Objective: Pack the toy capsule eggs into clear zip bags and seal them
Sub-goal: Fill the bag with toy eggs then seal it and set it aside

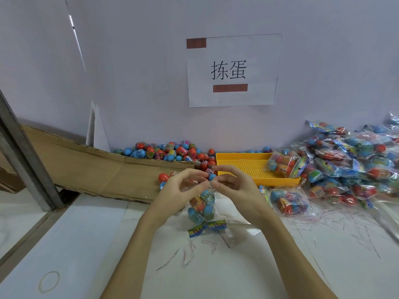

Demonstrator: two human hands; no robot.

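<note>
At 9 o'clock a flattened cardboard sheet (90, 169) lies on the white surface (259, 266), and behind its far edge, toward 11 o'clock, sits a heap of loose capsule eggs (170, 151), red and blue, not yet bagged.

At the centre, the left hand (183, 190) and right hand (233, 186) meet over 1 clear zip bag (201, 207) holding several eggs. The left grip is pinched, thumb and fingers clamped on the bag's top edge; the right grip is likewise pinched on that same edge from the other side. The bag hangs from the fingers with its long axis roughly vertical: mouth up toward 12 o'clock, colourful printed strip down at 6 o'clock, near or touching the surface. I cannot tell whether the zip is already closed; judging by the pose, sealing is the step in hand.

Just past the hands, at 1 o'clock, a yellow perforated tray (244, 167) holds 1 filled bag at its right end. At 3 o'clock a large pile of finished bags (349, 165) covers the surface, 1 lying apart nearer the hands.

Much is done, judging by that pile, yet the loose heap suggests many bags remain.
</note>
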